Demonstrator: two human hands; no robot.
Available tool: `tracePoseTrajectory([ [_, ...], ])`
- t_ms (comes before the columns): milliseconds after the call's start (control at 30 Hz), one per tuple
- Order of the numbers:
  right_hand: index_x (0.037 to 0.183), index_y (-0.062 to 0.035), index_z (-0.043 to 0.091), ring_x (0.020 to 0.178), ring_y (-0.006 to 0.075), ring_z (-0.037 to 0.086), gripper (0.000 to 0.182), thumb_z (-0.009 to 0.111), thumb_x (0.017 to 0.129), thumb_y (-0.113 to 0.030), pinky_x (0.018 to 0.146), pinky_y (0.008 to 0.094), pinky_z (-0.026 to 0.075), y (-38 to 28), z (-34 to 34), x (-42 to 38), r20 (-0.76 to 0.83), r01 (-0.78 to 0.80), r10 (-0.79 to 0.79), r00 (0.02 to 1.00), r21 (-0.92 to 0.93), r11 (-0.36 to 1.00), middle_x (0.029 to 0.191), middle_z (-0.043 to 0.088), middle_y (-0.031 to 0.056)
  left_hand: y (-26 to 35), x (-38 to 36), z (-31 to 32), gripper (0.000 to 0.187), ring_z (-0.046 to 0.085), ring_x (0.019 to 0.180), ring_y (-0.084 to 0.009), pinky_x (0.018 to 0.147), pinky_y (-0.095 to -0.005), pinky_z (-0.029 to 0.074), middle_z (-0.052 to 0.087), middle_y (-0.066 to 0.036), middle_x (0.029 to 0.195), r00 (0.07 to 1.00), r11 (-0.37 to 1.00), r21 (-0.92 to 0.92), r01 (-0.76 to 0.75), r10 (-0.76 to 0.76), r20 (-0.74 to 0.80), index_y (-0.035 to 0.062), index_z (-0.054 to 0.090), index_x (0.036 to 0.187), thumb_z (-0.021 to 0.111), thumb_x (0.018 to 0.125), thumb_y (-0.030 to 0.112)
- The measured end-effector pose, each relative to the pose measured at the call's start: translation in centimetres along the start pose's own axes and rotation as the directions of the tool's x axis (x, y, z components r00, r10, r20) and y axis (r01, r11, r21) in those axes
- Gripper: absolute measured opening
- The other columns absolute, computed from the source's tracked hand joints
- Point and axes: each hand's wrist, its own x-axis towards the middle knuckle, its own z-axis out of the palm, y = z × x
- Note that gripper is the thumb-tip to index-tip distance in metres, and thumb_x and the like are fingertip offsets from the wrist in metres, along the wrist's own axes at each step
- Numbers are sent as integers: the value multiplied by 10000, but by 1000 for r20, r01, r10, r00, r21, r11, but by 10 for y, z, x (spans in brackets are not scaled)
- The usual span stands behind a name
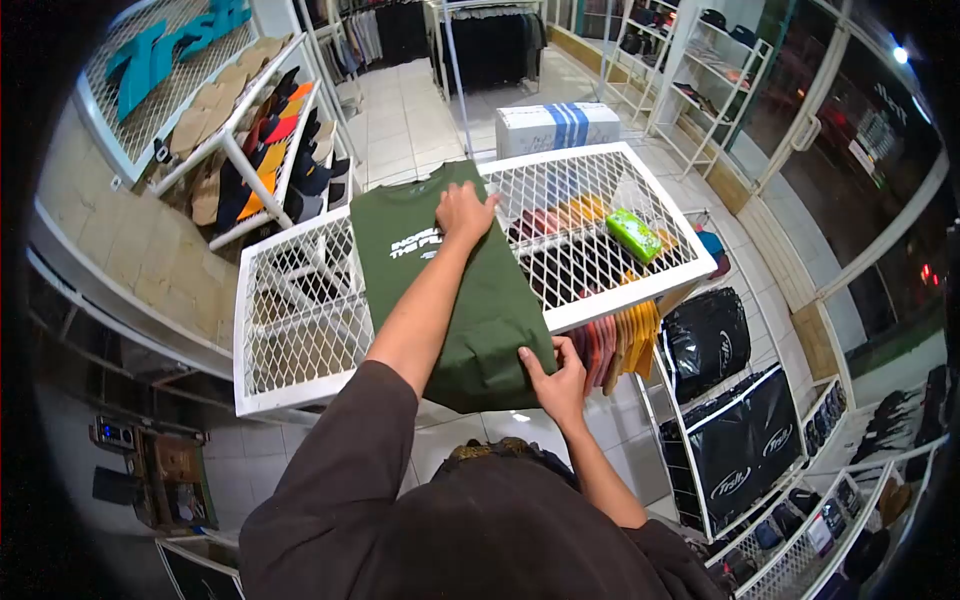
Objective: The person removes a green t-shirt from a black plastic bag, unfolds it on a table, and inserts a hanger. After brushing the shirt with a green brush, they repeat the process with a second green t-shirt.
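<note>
A dark green T-shirt (470,320) with white chest lettering lies lengthwise across a white metal-mesh table (305,345), its collar at the far side. Its lower end hangs over the near edge. My left hand (465,212) rests on the upper part of the shirt near the collar, thumb held out and fingers on the fabric. At the shirt's lower right corner, my right hand (560,382) grips the edge, its thumb on top and the other fingers partly hidden.
A bright green packet (634,236) sits on the mesh to the right. Coloured garments (630,340) hang beneath. Behind the table stands a white box (555,128) with blue stripes. Cap shelves (265,150) are at left, black bags (735,450) at right.
</note>
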Motion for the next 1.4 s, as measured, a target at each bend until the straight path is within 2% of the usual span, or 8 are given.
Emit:
tracePoseTrajectory([
  [267,979,-16,641,610,207,592,311,820,854,-238,590,351,462,-19,-1,-4,-49,-50,45,998,-112,992,704,616,90,-7,6,40,198,619,1029,-358,843,-495,542,638,-146,1031,965,990,40,-138,144,-219,70,681,982,642,939,259],
  [400,980,-12,647,628,249,596,267,801,863,-195,622,367,479,-18,4,-4,-72,-13,4,997,-112,994,728,632,108,-12,15,49,181,619,1035,-359,878,-498,524,645,-146,1039,973,996,4,-87,86,-213,76,681,981,632,943,246],
  [567,1086,-16,701,685,266,619,253,767,849,-73,645,375,494,-19,7,-3,-121,207,-228,966,-160,965,864,654,126,-13,7,24,399,603,1092,-357,924,-474,504,636,-150,1091,995,951,-308,19,-49,-91,78,674,1022,747,863,437],
  [633,1197,-56,718,694,279,619,394,747,807,-13,645,378,501,-25,1,-6,62,374,-369,927,-221,901,861,621,117,-13,2,23,489,605,1080,-354,915,-476,502,637,-145,1079,990,950,-312,14,-57,-129,83,673,1029,790,801,500],
  [1100,1206,-89,740,628,262,591,430,744,787,9,596,366,492,-13,-3,-6,57,338,-335,940,-279,899,781,555,97,-12,6,42,184,613,1038,-376,881,-495,526,656,-152,1024,971,982,-157,-100,63,-229,60,703,872,681,893,242],
  [1233,1211,-85,734,617,267,588,433,744,787,4,582,368,490,-16,0,-8,33,355,-363,931,-298,886,782,558,96,-24,22,44,238,640,1053,-357,892,-465,529,685,-165,1075,989,969,-243,51,-83,-124,39,716,966,666,920,267],
  [1300,1225,-84,724,609,269,590,444,748,788,-7,576,376,491,-32,1,-8,50,388,-395,917,-338,857,783,565,96,-47,41,38,291,654,1090,-365,926,-446,518,696,-215,1136,976,696,-687,208,-188,105,0,689,1094,627,972,257],
  [1400,1225,-97,725,612,263,592,435,759,798,-23,592,381,515,-58,12,-10,203,504,-462,863,-298,811,766,571,94,-82,38,0,333,650,1035,-259,919,-381,506,700,-169,1112,957,542,-811,218,-283,68,-7,652,1167,573,1030,287],
])
